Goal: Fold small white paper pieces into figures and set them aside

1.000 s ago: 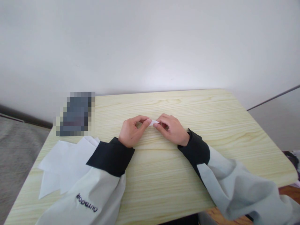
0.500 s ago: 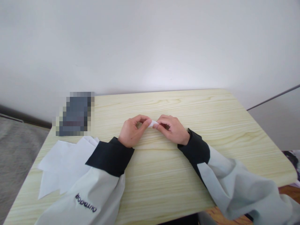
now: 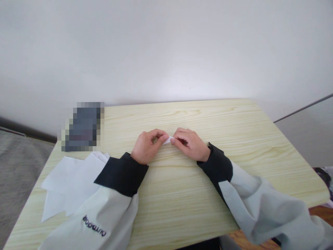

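Note:
Over the middle of the wooden table (image 3: 166, 194), a small piece of folded white paper (image 3: 168, 140) is pinched between both hands. My left hand (image 3: 148, 146) is closed on its left end with thumb and index finger. My right hand (image 3: 191, 143) grips the right end, thumb towards me. Most of the paper is hidden behind the fingers, so its full shape cannot be made out. The fingertips of the two hands are only a short way apart.
Several white paper sheets (image 3: 70, 182) lie overlapping on the left of the table, partly under my left sleeve. Behind them is a dark, pixelated flat object (image 3: 83, 126). A white wall (image 3: 166, 52) rises along the table's far edge.
The fingertips have shifted slightly on the paper, and its visible part between them looks a little smaller and tilted differently. Both arms have stayed nearly where they were.

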Motion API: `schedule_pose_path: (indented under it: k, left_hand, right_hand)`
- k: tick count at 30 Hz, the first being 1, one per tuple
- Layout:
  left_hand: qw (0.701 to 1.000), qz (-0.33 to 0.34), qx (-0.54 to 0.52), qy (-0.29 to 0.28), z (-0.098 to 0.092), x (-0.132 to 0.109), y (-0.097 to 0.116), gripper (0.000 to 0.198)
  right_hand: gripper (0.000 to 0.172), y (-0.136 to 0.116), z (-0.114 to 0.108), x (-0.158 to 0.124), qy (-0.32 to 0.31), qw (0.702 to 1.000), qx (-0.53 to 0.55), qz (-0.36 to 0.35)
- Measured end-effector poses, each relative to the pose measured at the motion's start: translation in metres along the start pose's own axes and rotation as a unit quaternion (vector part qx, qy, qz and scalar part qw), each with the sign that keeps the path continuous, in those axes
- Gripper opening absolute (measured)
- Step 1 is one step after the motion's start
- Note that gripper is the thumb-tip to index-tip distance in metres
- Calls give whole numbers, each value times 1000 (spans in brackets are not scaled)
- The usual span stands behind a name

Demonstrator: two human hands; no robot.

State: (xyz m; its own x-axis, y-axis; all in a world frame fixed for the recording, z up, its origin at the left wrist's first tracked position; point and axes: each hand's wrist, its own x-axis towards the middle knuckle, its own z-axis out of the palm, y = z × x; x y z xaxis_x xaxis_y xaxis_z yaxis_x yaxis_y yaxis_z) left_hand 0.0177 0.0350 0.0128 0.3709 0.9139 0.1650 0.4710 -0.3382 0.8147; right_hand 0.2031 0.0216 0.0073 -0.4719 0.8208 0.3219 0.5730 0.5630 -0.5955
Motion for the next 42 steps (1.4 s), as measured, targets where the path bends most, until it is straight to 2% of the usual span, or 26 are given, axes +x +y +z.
schedule_pose_path:
  k: [5,9,15,21,28,34,38,42]
  left_hand:
    - [1000,18,-2,-11,0,0,0,19]
    - [999,19,8,-29,1,1,2,20]
    - [1000,2,8,-10,1,0,2,21]
    - [1000,4,-17,0,0,-1,1,20]
    - [1000,24,-13,-6,1,0,0,19]
    - [1000,12,-16,-5,1,0,1,21]
    - [999,12,-25,-29,0,0,2,23]
    - [998,6,-38,-49,-1,0,0,24]
  right_hand:
    - [26,-1,-1,-1,-29,1000,5,10]
    - [29,-1,-1,0,-26,1000,-17,-2]
    - [29,1,0,0,-26,1000,-15,-6]
    - [20,0,1,-1,-26,999,-21,7]
    - [26,0,0,0,-36,999,-30,-16]
    - [26,1,-2,0,-29,999,2,-17]
    - [26,2,-2,0,-13,999,41,1]
    - [24,3,-3,0,-31,999,30,-8]
